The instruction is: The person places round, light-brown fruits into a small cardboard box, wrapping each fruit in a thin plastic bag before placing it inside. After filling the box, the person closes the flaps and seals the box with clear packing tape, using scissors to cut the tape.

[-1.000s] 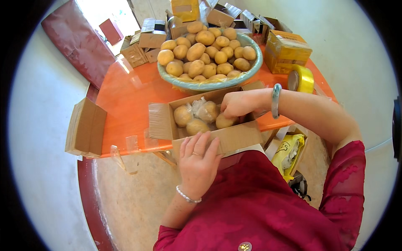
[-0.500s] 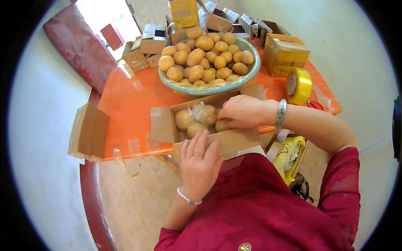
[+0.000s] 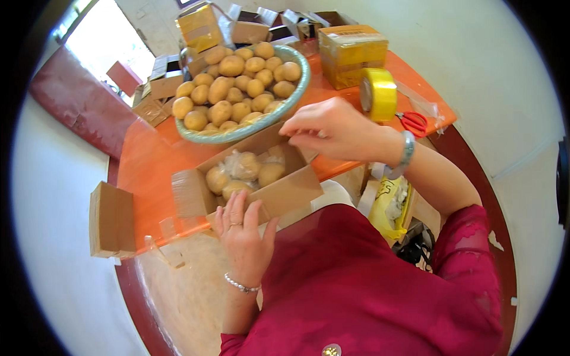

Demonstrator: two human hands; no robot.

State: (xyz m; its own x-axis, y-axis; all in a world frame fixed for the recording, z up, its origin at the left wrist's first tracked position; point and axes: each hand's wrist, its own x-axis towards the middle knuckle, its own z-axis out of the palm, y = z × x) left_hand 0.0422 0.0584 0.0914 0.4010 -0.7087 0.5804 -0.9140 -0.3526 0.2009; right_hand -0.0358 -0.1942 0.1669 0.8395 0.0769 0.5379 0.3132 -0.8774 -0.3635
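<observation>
An open cardboard box (image 3: 291, 193) stands at the near edge of the orange table, with several potatoes inside. One potato (image 3: 247, 167) has clear plastic wrap about it, and another potato (image 3: 271, 172) lies toward the right end. My left hand (image 3: 243, 240) rests its outstretched fingers on the box's near flap, thumb apart. Over the right end of the box, my right hand (image 3: 341, 132) is raised with bent fingers; the index finger and thumb are apart and nothing shows between them. Behind the box sits a wide green basin (image 3: 301, 77) heaped with loose potatoes.
Right of the basin are a taped yellow-brown carton (image 3: 353, 56), a roll of yellow tape (image 3: 380, 95) and red-handled scissors (image 3: 414, 123). A closed brown carton (image 3: 111, 219) is at the table's left edge. Several opened boxes pile up at the back. A yellow bag (image 3: 386, 207) sits below the table.
My right hand has lifted out of the box, leaving a potato at its right end. My left hand stays at the near flap. The whole view has turned, shifting the table things leftward.
</observation>
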